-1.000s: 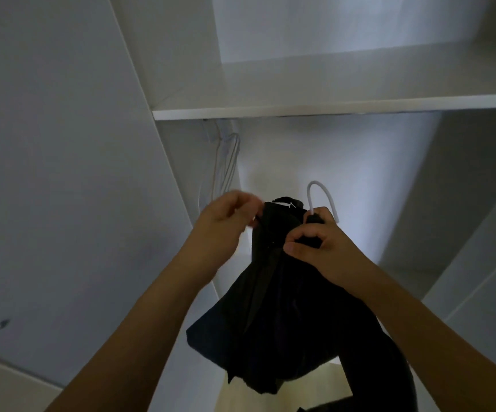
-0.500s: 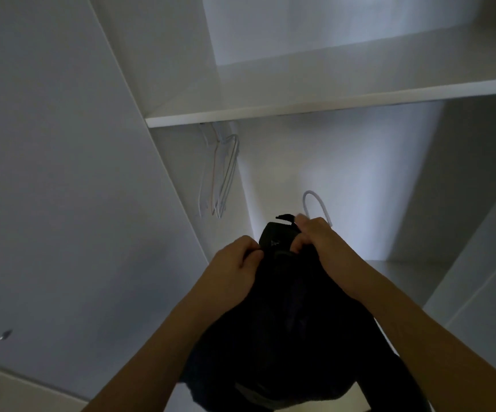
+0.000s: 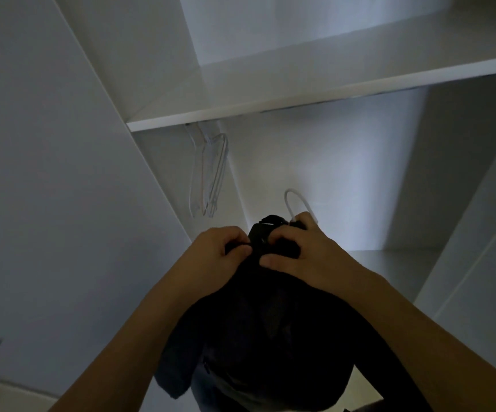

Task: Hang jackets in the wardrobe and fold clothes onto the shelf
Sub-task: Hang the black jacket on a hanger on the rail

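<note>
Both hands, left hand point(image 3: 221, 251) and right hand point(image 3: 295, 252), pinch the black jacket point(image 3: 270, 328) collar; white hanger hook point(image 3: 295, 200) pokes up at one o'clock, nearer the right.

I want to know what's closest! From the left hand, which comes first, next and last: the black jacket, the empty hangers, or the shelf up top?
1. The black jacket: the left hand grips it by the collar, touching.
2. The empty hangers: hanging above the hand, slightly left, by the wardrobe's side wall.
3. The shelf: highest up, above the hangers.
</note>
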